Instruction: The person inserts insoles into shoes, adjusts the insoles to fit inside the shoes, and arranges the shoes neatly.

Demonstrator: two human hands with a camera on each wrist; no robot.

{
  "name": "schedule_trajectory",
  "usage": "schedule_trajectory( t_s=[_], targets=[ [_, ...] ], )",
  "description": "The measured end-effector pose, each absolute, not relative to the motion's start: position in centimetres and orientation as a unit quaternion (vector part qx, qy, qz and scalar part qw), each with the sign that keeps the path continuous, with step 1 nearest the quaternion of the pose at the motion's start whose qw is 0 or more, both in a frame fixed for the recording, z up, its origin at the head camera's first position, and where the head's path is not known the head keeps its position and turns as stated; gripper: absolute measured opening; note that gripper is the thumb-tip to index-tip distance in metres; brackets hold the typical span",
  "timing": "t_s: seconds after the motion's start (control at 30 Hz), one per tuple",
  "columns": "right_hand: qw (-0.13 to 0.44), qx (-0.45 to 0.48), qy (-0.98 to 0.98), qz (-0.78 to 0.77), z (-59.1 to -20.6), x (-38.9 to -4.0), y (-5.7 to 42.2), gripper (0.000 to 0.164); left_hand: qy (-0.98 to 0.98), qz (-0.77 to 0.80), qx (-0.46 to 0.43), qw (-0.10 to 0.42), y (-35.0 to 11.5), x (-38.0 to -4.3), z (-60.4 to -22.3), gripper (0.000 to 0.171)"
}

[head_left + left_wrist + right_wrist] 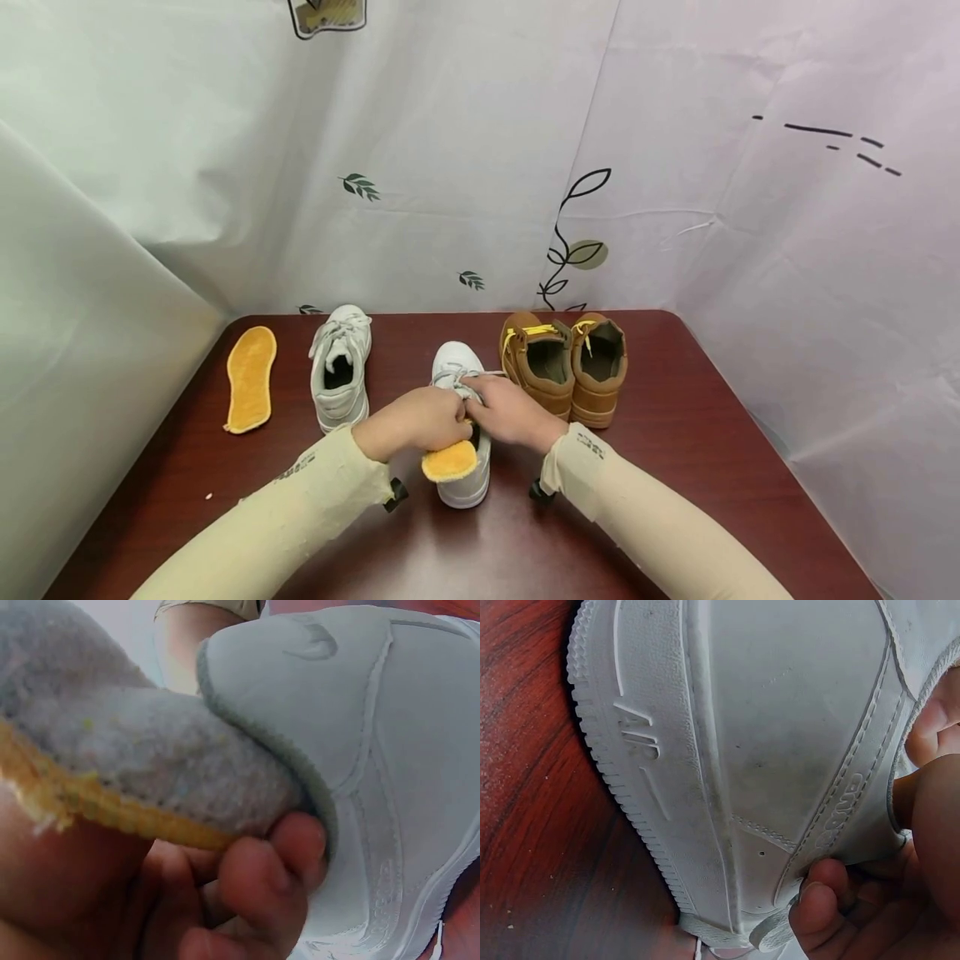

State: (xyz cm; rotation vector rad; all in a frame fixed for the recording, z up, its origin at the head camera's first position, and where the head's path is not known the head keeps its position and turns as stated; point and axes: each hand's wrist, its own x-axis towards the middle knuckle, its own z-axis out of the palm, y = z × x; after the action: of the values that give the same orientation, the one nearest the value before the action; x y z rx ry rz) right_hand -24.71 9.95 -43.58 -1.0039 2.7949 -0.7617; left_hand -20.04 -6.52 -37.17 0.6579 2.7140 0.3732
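A white sneaker stands at the middle of the table, toe pointing away from me. My left hand grips a yellow fleecy insole at the shoe's opening; its front end is hidden inside the shoe, and its heel end sticks out over the sneaker's heel. In the left wrist view the insole's grey underside shows, with fingers curled against it at the collar. My right hand pinches the sneaker's upper near the laces, its fingers against the outer side in the right wrist view.
A second yellow insole lies flat at the far left. Beside it stands another white sneaker. To the right, close behind my right hand, is a pair of brown shoes with yellow laces. A white curtain hangs behind the dark red table.
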Motion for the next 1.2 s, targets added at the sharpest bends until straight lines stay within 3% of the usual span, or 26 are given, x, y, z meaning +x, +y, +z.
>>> schedule_trajectory(
  t_s=[0.23,0.4,0.5,0.77,1.03,1.2],
  targets=[
    [0.04,-0.322,0.914,-0.242,-43.7,-24.7,9.9,0.047,0.973,0.051,0.163,0.158,-5.9,-19.4,-37.1,0.036],
    [0.038,-0.318,0.916,-0.241,-43.7,-24.5,10.0,0.048,0.971,0.0,0.144,0.188,-5.2,-18.4,-36.3,0.048],
    [0.037,-0.317,0.916,-0.241,-43.6,-24.4,10.1,0.048,0.969,0.0,0.154,0.191,-5.0,-18.0,-35.8,0.04],
    [0.034,-0.318,0.917,-0.238,-43.6,-24.3,10.0,0.047,0.96,0.067,0.208,0.174,-5.5,-18.4,-35.4,0.027],
    [0.034,-0.317,0.919,-0.231,-43.8,-24.3,9.9,0.046,0.961,0.097,0.233,0.117,-5.7,-19.3,-37.4,0.031],
    [0.037,-0.31,0.921,-0.232,-43.8,-24.4,9.8,0.047,0.97,0.065,0.199,0.123,-5.7,-18.5,-37.3,0.03]
  ],
)
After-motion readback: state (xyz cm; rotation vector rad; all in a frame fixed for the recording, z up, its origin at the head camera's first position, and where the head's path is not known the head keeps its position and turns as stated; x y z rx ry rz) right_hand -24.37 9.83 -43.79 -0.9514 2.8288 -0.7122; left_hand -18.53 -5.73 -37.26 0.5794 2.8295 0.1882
